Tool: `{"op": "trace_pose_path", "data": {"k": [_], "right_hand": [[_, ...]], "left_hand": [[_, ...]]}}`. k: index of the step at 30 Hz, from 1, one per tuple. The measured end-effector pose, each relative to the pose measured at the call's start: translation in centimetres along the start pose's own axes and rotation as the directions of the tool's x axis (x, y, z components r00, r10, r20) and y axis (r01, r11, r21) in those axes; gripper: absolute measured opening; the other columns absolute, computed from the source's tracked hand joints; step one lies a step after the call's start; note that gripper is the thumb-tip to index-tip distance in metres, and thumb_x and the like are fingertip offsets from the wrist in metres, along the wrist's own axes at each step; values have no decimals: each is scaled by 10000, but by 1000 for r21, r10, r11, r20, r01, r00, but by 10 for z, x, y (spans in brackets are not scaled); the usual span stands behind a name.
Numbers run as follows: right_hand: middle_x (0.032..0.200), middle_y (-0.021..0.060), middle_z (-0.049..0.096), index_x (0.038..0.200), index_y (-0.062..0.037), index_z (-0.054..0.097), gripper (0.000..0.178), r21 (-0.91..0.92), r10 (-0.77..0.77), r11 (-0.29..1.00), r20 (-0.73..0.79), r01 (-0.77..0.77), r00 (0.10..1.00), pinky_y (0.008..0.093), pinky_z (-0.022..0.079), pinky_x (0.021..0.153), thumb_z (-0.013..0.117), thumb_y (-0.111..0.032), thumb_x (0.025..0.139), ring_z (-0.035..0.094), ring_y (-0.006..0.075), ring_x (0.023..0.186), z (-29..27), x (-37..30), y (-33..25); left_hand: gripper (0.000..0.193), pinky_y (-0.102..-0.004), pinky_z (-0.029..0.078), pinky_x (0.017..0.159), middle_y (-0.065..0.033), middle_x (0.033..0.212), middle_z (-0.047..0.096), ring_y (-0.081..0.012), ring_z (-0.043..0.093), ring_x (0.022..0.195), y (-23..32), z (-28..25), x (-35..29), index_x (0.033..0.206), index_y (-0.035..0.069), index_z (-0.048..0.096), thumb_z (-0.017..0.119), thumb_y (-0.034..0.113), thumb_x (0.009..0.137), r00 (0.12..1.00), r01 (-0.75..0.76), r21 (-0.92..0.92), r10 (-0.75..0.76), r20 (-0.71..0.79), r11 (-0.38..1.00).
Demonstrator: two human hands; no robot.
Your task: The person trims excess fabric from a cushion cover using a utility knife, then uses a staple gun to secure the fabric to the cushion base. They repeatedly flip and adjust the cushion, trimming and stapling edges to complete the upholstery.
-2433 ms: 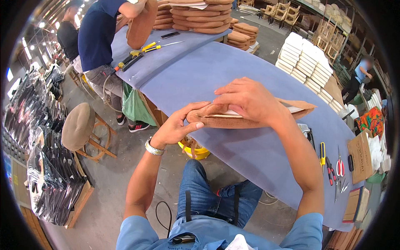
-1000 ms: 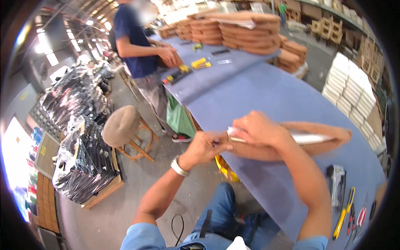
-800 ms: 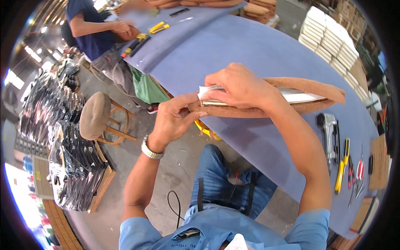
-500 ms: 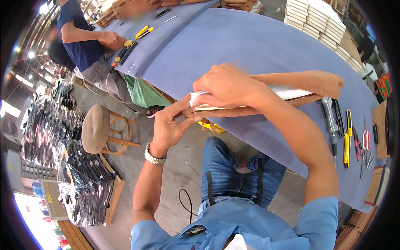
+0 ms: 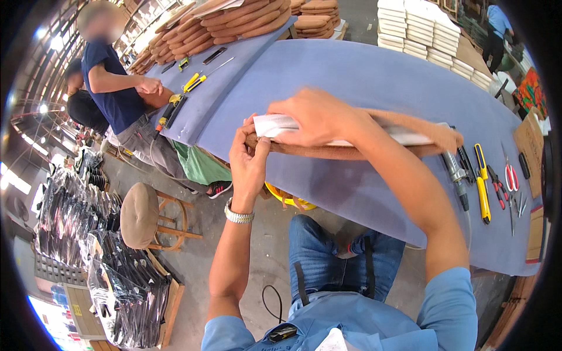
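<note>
Over the near edge of the table I hold a brown fabric cushion cover (image 5: pixel 336 152) on its side, its long opening facing up. White padding (image 5: pixel 270 125) shows along that opening and sticks out at the left end. My left hand (image 5: pixel 248 164) is closed on the left corner of the cover, thumb on the near side. My right hand (image 5: pixel 322 120) reaches over the opening, somewhat blurred, its fingers curled round the white padding. Some of its fingertips are hidden. The right end of the cover rests by an air tool (image 5: pixel 453 169) on the table.
A yellow cutter (image 5: pixel 483 199), red-handled scissors (image 5: pixel 511 178) and pliers (image 5: pixel 497 188) lie to the right on the blue-grey table (image 5: pixel 281 76). Brown cushions (image 5: pixel 246 20) and white blocks (image 5: pixel 415 29) are stacked beyond. A co-worker (image 5: pixel 114 76) stands far left; a stool (image 5: pixel 140 215) stands nearer.
The view has tilted and shifted a little. At the left end more white padding now shows. My right hand has moved back from that corner, while my left hand still grips the cover.
</note>
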State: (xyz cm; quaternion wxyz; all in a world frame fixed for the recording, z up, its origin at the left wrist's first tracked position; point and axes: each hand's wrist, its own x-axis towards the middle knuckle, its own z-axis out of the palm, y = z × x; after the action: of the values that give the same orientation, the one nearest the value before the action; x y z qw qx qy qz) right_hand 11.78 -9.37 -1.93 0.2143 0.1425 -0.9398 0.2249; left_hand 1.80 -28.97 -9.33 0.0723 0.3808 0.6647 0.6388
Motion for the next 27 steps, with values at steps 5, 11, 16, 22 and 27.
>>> {"op": "trace_pose_path", "data": {"k": [5,11,16,22,27], "right_hand": [[858,192,737,1125,-88,688,332,-127,123,985,24,-119,992,546,547,739,686,-303,872,708,416,809,25,-17,-8],[812,175,733,1009,-89,709,205,-275,171,950,76,-144,982,520,550,682,667,-264,913,718,386,753,18,10,-7],[895,166,757,992,-77,744,220,-338,224,924,102,-179,969,475,581,757,709,-267,888,754,341,876,18,21,-9],[794,176,732,951,-54,711,178,-332,181,931,62,-150,982,489,574,674,691,-221,892,744,369,774,54,20,-22],[942,132,765,967,-63,735,150,-307,237,931,104,-196,966,425,594,763,688,-166,868,755,298,911,81,6,-37]], "left_hand": [[391,-391,437,1094,-176,1462,540,-230,554,1268,-25,-3,7,1347,-36,497,525,38,964,999,-24,-117,29,44,993],[235,-399,526,763,-191,1107,671,-262,656,841,-2,-16,27,1019,-35,691,637,154,889,992,-118,542,127,21,832],[255,-371,515,674,-177,783,706,-265,686,703,26,-30,48,858,-60,719,689,191,828,994,-75,685,-2,110,725],[222,-333,517,655,-131,742,723,-167,660,669,9,-42,18,884,-56,734,703,154,821,996,24,726,-79,42,687],[240,-335,506,609,-135,737,694,-165,621,620,-19,-50,-19,891,-39,728,786,178,806,997,52,580,-80,23,813]]}}
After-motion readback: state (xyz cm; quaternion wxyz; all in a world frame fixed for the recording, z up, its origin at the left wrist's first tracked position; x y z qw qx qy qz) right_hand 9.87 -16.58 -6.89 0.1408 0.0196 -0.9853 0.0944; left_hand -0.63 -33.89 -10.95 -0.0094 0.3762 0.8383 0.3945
